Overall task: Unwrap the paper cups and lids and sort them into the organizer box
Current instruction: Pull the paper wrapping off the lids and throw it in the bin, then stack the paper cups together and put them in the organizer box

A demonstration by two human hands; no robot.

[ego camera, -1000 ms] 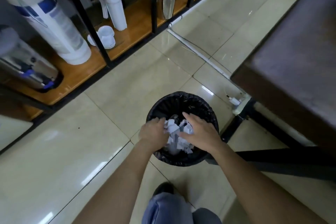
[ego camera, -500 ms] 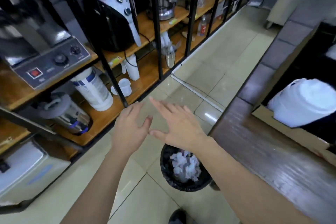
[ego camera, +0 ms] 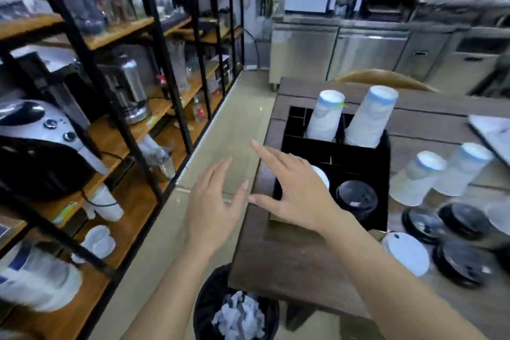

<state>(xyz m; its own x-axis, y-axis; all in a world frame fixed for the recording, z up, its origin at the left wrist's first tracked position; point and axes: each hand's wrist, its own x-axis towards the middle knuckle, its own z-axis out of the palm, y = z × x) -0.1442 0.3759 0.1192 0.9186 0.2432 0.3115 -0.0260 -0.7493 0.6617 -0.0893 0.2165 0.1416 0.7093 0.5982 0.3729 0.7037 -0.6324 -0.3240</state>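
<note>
Hands empty, fingers spread: left hand, right hand above black organizer box near wooden counter left edge; round lids inside.

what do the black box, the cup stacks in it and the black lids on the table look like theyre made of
Organizer box: matte black, thin flat divider walls, likely board or plastic; cannot tell which.
Cup stacks: white paper by the look, dull surface, under a hazy clear film.
Black lids: thin moulded plastic, slightly glossy, with raised rims.
Table: dark wood grain, possibly laminate.
</note>
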